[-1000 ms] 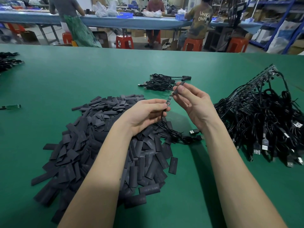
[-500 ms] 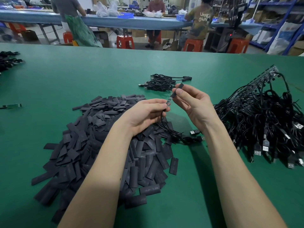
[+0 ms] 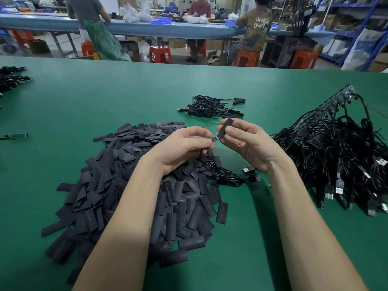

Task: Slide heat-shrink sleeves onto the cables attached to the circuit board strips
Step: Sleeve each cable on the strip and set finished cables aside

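Observation:
My left hand (image 3: pixel 182 145) pinches a small circuit board strip (image 3: pixel 215 139) at its cable end. The strip's black cable (image 3: pixel 218 170) hangs down to the table and ends in USB plugs. My right hand (image 3: pixel 247 141) pinches a black heat-shrink sleeve (image 3: pixel 225 127), whose lower end covers the tip of the strip. Both hands hover above the green table (image 3: pixel 105 97). A big pile of flat black sleeves (image 3: pixel 130 185) lies under my left forearm.
A tangled heap of black cables on board strips (image 3: pixel 336 156) lies at the right. A small bundle of cables (image 3: pixel 210 107) sits beyond my hands. A loose green board (image 3: pixel 17 136) and more cables (image 3: pixel 10 78) lie far left. People sit at a blue bench behind.
The sleeve in my right hand has slid down over more of the strip, and the bare part between my hands has become shorter. Both hands stay in place.

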Available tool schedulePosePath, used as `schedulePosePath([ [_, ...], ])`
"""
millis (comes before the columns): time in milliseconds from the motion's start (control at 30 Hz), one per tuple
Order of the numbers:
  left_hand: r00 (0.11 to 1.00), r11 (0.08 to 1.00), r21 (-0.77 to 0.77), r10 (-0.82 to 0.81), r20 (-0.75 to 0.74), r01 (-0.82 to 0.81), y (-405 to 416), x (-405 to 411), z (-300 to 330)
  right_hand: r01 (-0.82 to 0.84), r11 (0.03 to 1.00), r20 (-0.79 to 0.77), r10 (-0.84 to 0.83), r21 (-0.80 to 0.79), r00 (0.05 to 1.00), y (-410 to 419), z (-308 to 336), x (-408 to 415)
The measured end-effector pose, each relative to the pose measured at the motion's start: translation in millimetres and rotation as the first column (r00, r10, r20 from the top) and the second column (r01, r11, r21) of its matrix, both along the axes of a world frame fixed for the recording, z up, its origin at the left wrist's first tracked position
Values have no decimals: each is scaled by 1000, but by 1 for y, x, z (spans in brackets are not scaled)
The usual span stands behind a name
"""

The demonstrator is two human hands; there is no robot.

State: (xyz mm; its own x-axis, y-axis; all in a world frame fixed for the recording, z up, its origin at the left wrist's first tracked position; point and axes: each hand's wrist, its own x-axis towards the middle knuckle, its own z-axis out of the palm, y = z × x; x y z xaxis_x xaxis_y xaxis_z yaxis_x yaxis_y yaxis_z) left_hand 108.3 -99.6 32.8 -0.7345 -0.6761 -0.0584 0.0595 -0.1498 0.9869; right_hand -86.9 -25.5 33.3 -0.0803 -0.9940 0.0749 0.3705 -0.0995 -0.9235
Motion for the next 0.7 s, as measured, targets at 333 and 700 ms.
schedulePosePath([
  [333,988,998,65,-1,-156,12,-2,1,-1,-36,998,-14,35,-56,999,-5,-3,15],
  [700,948,780,-567,318,-7,-266,-2,-11,-6,208,977,97,-211,43,973,-8,-1,4],
])
